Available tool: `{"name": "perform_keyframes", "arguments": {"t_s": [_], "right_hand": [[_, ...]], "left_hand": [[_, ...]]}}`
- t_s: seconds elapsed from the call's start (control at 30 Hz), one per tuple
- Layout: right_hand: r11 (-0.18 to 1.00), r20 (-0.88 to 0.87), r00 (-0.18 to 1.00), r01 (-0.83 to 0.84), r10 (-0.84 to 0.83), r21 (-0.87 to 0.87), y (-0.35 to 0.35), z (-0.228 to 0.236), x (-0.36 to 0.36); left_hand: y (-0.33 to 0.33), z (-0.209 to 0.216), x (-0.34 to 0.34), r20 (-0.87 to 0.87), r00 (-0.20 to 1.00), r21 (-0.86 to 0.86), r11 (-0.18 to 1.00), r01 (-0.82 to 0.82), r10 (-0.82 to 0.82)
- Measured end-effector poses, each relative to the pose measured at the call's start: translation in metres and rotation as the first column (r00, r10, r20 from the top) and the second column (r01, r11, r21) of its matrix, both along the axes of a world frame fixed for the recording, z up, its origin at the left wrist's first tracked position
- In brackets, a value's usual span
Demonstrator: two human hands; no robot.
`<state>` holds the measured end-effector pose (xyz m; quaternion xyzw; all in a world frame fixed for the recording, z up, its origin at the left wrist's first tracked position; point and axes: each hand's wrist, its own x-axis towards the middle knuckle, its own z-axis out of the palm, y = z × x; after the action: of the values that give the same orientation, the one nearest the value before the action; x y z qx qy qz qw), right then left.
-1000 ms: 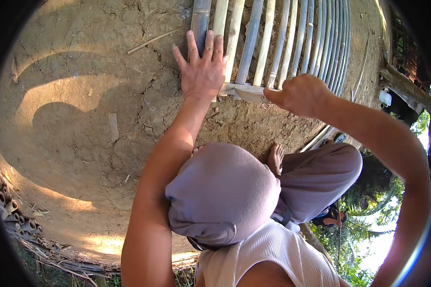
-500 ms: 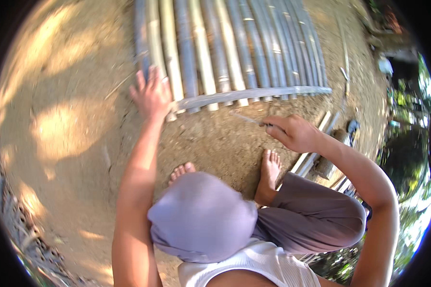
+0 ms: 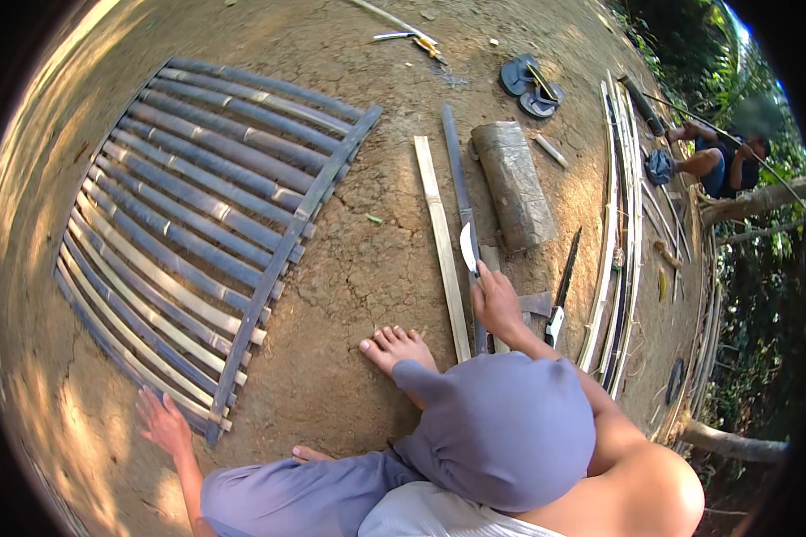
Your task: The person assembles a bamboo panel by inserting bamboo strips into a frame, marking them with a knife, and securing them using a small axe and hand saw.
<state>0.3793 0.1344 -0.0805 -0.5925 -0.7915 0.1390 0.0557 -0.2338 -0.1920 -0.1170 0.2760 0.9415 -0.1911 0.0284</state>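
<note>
While we crouch on the bare earth, our right hand is closed around the handle of a knife, its pale blade pointing away from us along a dark bamboo strip. Just left of that strip lies a pale bamboo slat; just right of it, a short grey log — the nearest bulk beside the blade. A second, dark blade rests past our wrist, beside a sheaf of long bamboo strips.

Our left hand lies flat, fingers spread and grasping nothing, on the ground at the near corner of a bamboo lattice panel. Our bare foot sits between panel and slat.

Farther off lie a pair of sandals — and another person sits at the right edge. We see no containers.
</note>
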Motion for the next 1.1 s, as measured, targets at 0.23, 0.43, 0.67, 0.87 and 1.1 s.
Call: {"name": "perform_keyframes", "arguments": {"t_s": [0.23, 0.43, 0.67, 0.87, 1.1], "right_hand": [[0.990, -0.068, 0.997, -0.024, 0.034, 0.141, 0.079, -0.009, -0.014], [0.921, 0.155, 0.972, -0.221, 0.179, 0.322, 0.189, 0.037, -0.053], [0.993, -0.060, 0.998, 0.013, -0.006, 0.120, 0.449, 0.002, -0.067], [0.958, -0.017, 0.958, 0.285, -0.286, -0.025, 0.594, -0.107, -0.053], [0.914, 0.075, 0.918, 0.395, -0.389, -0.093, 0.619, -0.125, -0.067]], "left_hand": [[0.176, 0.082, -0.010, 0.267, 0.884, -0.036, 0.913, 0.407, -0.384], [0.337, 0.067, 0.089, 0.353, 0.742, 0.238, 0.821, 0.518, -0.570], [0.420, 0.009, 0.206, 0.374, 0.702, 0.509, 0.767, 0.390, -0.606], [0.429, 0.002, 0.228, 0.293, 0.755, 0.619, 0.718, 0.317, -0.586], [0.407, -0.008, 0.217, 0.263, 0.801, 0.623, 0.729, 0.284, -0.537]]}}
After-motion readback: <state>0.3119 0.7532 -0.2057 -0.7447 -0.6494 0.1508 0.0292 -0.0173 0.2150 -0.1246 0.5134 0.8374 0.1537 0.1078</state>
